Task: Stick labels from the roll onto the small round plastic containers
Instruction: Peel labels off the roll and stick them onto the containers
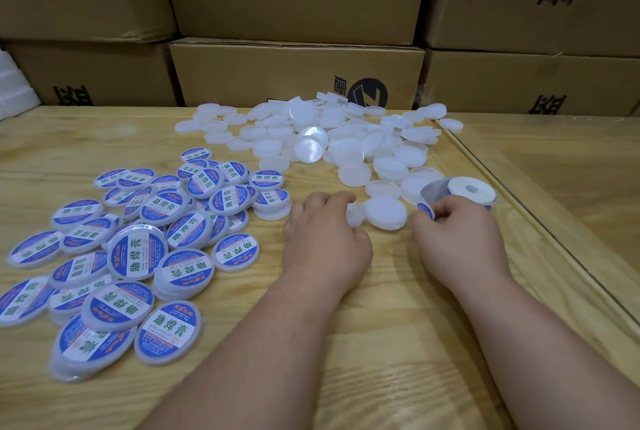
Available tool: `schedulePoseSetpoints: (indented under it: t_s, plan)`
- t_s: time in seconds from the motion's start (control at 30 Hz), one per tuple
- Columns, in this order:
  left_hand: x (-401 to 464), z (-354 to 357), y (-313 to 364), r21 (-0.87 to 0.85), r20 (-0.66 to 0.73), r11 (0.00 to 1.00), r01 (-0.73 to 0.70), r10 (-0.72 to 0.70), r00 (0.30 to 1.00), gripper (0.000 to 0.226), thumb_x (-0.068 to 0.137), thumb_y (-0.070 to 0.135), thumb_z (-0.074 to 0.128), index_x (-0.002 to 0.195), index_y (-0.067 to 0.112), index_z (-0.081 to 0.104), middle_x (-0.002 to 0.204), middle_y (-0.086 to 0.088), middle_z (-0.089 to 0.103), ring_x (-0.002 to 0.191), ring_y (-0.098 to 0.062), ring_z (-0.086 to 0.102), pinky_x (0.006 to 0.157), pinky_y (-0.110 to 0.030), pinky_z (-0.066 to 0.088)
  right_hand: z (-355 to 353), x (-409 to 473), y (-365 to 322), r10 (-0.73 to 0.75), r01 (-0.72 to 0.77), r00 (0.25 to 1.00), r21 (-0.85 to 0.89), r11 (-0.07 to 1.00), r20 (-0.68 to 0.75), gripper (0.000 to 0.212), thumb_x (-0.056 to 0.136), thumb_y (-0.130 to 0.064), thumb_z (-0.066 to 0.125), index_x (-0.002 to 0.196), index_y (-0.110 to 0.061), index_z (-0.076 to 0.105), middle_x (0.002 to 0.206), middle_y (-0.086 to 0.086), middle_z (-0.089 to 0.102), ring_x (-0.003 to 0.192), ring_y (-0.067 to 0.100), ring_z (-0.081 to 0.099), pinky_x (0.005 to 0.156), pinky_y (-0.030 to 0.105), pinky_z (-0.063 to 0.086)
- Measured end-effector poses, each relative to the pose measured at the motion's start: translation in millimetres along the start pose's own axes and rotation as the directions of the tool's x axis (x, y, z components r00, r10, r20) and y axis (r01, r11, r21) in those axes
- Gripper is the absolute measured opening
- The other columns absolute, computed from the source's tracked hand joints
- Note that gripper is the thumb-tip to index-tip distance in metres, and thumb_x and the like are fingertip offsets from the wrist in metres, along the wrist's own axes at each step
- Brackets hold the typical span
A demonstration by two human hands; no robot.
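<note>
Small round translucent-white plastic containers (386, 217) are seen in the head view in two groups on the pale wooden table (398, 343). A spread of containers already carrying blue-and-white round labels (138, 253) is laid out on the left side, many overlapping one another. A heap of bare white containers (329, 139) is piled further back and to the centre right, in front of stacked brown cardboard boxes (298, 73). The two groups look roughly alike in number, so the job is judged to be about half done, with a large share of bare pieces left

One bare container is lying just in front of the hands. The left hand (325, 242) is curled over the near edge of a smaller white piece beside it, fingers closed loosely on it. The white roll of labels (467, 190) is lying on the table at the right, near the table's edge strip. The right hand (457, 239) is closed with its fingertips pinched on a blue-edged label (426, 210) at the roll's loose end. The label is judged to be partly peeled and not yet applied
</note>
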State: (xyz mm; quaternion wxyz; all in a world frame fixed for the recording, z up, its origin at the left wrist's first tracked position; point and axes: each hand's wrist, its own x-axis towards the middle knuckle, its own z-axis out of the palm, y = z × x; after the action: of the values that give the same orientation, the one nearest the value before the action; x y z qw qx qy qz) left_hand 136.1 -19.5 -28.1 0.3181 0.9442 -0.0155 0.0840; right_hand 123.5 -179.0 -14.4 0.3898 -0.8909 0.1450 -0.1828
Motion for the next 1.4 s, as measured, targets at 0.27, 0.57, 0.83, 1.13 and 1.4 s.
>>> schedulePoseSetpoints:
  t_s: [0.27, 0.57, 0.83, 1.13, 1.4]
  plan:
    - [3.5, 4.0, -1.9, 0.082, 0.021, 0.996, -0.039, 0.038, 0.999, 0.045, 0.101, 0.034, 0.044, 0.146, 0.036, 0.048, 0.154, 0.005, 0.043, 0.141, -0.023, 0.033, 0.12, -0.04, 0.022, 0.2, -1.0, -0.9, 0.024, -0.024, 1.0, 0.012, 1.0, 0.006, 0.025, 0.081, -0.023, 0.053, 0.078, 0.002, 0.054, 0.077, 0.021, 0.064, 0.059, 0.026, 0.042, 0.055, 0.035, 0.035]
    - [3.5, 1.2, 0.4, -0.078, -0.025, 0.996, -0.044, 0.042, 0.999, 0.038, 0.101, 0.035, 0.047, 0.137, 0.033, 0.057, 0.159, 0.001, 0.039, 0.146, -0.02, 0.034, 0.119, -0.042, 0.027, 4.5, 5.0, 7.7, -0.045, 0.045, 0.998, -0.004, 0.999, -0.031, 0.042, 0.091, -0.031, 0.061, 0.057, -0.018, 0.04, 0.043, -0.008, 0.042, 0.049, 0.018, 0.04, 0.05, 0.029, 0.027]
    - [1.4, 0.9, 0.0, -0.047, -0.034, 0.998, -0.046, 0.044, 0.998, 0.05, 0.091, 0.025, 0.055, 0.14, 0.034, 0.051, 0.138, 0.006, 0.054, 0.133, -0.019, 0.042, 0.114, -0.036, 0.033, 6.3, 3.6, 5.7, -0.083, 0.088, 0.995, 0.119, 0.989, -0.048, 0.057, 0.094, -0.035, 0.059, 0.051, -0.019, 0.025, 0.038, -0.008, 0.023, 0.041, 0.013, 0.027, 0.05, 0.029, 0.021]
    - [4.8, 1.9, -1.6, -0.219, -0.147, 0.973, -0.076, 0.044, 0.988, 0.012, 0.09, 0.022, 0.063, 0.096, 0.032, 0.067, 0.11, 0.011, 0.059, 0.107, -0.006, 0.052, 0.088, -0.009, 0.037, 7.0, 1.5, 0.1, -0.071, 0.031, 0.991, 0.33, 0.943, 0.111, 0.047, 0.085, -0.045, 0.057, 0.074, 0.0, 0.057, 0.063, 0.003, 0.072, 0.067, 0.025, 0.073, 0.066, 0.043, 0.055]
    - [0.8, -2.4, 4.2, -0.431, -0.221, 0.899, -0.072, -0.028, 0.975, 0.019, 0.082, 0.035, 0.056, 0.072, 0.02, 0.054, 0.084, 0.012, 0.06, 0.074, -0.003, 0.054, 0.064, -0.017, 0.04, 4.8, -1.7, -1.4, -0.149, 0.13, 0.988, 0.36, 0.924, 0.026, 0.04, 0.088, -0.022, 0.057, 0.057, -0.022, 0.03, 0.049, -0.014, 0.026, 0.047, 0.007, 0.027, 0.041, 0.015, 0.027]
